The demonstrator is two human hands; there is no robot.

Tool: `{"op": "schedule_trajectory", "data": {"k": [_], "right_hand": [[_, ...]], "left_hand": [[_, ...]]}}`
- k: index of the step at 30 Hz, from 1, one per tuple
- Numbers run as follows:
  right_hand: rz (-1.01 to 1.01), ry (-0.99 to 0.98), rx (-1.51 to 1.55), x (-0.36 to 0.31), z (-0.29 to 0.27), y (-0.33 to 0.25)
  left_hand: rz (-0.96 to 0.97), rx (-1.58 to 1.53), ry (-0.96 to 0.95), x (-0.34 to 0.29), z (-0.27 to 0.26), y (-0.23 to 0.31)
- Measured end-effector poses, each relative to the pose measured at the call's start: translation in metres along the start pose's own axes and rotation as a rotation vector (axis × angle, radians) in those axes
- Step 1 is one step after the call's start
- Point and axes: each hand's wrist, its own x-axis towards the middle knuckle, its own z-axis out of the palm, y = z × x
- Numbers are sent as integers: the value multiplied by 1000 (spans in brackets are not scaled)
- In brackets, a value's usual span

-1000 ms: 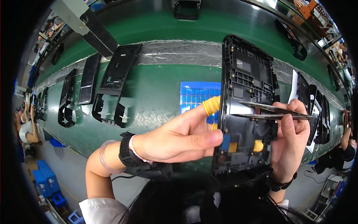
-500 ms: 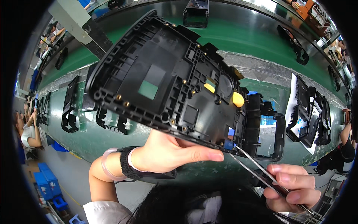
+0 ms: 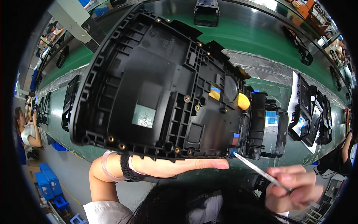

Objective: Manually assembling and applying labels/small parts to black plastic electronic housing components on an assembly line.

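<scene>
A large black plastic housing [image 3: 167,71] with ribs and brass inserts is tilted up in front of me. My left hand [image 3: 175,166] grips it along its lower edge, with the thumb stretched toward the right and the other fingers hidden behind. Yellow pieces [image 3: 244,101] show at its right part. My right hand [image 3: 292,188], slightly blurred, is closed around metal tweezers [image 3: 259,171]. Their tips meet a small blue piece [image 3: 232,153] at the housing's lower right corner; whether they pinch it I cannot tell. Beyond that corner lies a black frame [image 3: 281,130].
Several black frames [image 3: 322,119] lean together at the right beside a white sheet [image 3: 294,93]. More black parts [image 3: 69,100] stand at the left. Past the bench runs a green conveyor belt [image 3: 253,35] carrying black housings [image 3: 206,13]. Other people [image 3: 28,127] sit along both sides.
The housing has turned to face me more and come closer, its left end moving left and down. The tweezers' prongs, apart before, now look together. Parts on the belt have shifted right.
</scene>
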Motion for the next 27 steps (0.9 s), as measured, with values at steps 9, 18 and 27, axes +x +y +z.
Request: {"op": "schedule_trajectory", "data": {"k": [9,18,27], "right_hand": [[498,177,236,10,-8,6],[270,522,-86,6,-73,23],[360,716,-800,-99,-249,58]], "left_hand": [[131,-12,176,7,-1,4],[313,0,368,23,6,28],[-114,1571,685,204,-163,44]]}}
